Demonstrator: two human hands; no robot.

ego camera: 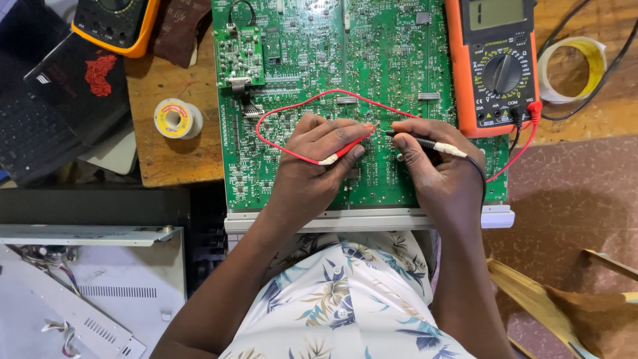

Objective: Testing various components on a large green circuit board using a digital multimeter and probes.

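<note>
I hold the left hand [319, 159] in a closed grip on the red test probe [349, 146] and the right hand [432, 166] in a closed grip on the black test probe [425, 141], both tips nearly meeting on the green circuit board [319, 60]. The board lies flat on the wooden table [166, 153]. The probe leads run to the orange multimeter [495, 63], which rests at the board's right edge, and a solder spool [177, 118] sits to the board's left.

An electronics repair workshop — circuit board [319, 73], multimeters [500, 63], solder spool [174, 118] on a worn wooden bench [166, 156].
</note>
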